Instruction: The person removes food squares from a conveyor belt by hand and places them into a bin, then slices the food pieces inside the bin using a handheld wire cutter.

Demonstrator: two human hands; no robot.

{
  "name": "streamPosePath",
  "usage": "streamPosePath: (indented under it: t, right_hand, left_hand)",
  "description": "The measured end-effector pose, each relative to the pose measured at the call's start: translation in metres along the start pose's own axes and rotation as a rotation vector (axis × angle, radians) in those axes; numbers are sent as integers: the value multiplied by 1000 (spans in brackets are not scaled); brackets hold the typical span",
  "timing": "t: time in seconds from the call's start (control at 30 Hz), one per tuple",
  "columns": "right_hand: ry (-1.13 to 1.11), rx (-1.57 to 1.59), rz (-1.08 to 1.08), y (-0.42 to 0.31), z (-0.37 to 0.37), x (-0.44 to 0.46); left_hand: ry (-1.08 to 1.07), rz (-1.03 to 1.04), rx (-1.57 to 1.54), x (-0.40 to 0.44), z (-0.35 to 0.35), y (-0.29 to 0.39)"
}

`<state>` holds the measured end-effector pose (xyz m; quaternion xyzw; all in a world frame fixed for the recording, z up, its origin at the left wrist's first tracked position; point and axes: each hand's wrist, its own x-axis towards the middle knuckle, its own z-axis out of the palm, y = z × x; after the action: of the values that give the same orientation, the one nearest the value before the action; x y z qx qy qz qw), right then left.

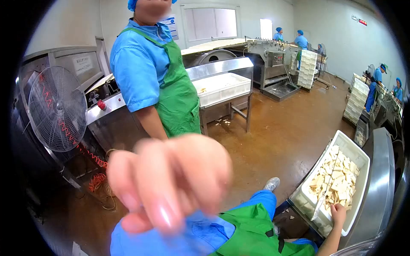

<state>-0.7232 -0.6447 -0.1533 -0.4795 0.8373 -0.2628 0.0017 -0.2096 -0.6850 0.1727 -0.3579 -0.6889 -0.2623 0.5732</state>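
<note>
Close to the camera, my left hand fills the lower middle, blurred, its fingers bent toward the lens; whether it holds anything does not show. At the lower right, my right hand reaches over the near side of a white plastic crate. Its fingers are drawn together against a heap of pale flat pieces, and what they pinch is too small to make out. A thin rod-like item lies across the heap, and a whitish strip lies at the crate's left side.
A person in a green apron stands just ahead on the left. Beside them are a standing fan and red coiled hose. A white tray rests on a metal stand. Farther back are conveyors, stacked crates and several workers.
</note>
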Motion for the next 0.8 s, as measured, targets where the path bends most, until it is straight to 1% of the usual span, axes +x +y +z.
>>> streamPosePath:
  t: [0.07,0.1,0.13,0.17,0.23,0.3,0.33,0.37,0.43,0.63,0.73,0.8]
  right_hand:
    - [-7,16,-7,-7,-5,0]
    - [-15,32,-20,-8,-5,-1]
    - [21,33,-69,3,2,2]
    - [18,27,-55,3,-1,-2]
    - [16,40,-53,-9,-6,-2]
    - [17,57,-80,-6,-1,1]
    - [-2,54,-56,-5,0,2]
    - [-25,48,-31,-5,-2,1]
    - [-23,18,-73,-10,-3,0]
    - [-21,13,-53,1,0,0]
    - [-11,-13,-93,-3,-1,0]
    - [-14,-13,-80,-5,-2,0]
  left_hand:
    - [120,101,404,-4,-12,20]
    - [52,95,605,2,-23,31]
    - [-34,151,733,11,-32,42]
    - [-122,206,856,24,-38,50]
    - [-192,383,887,49,-44,52]
    - [-206,452,906,62,-42,58]
    - [-207,476,910,66,-41,62]
    - [-208,493,920,70,-41,66]
    - [-208,519,933,76,-43,73]
    - [-216,560,946,82,-46,83]
    - [-217,575,950,83,-47,86]
    - [-210,585,951,84,-49,88]
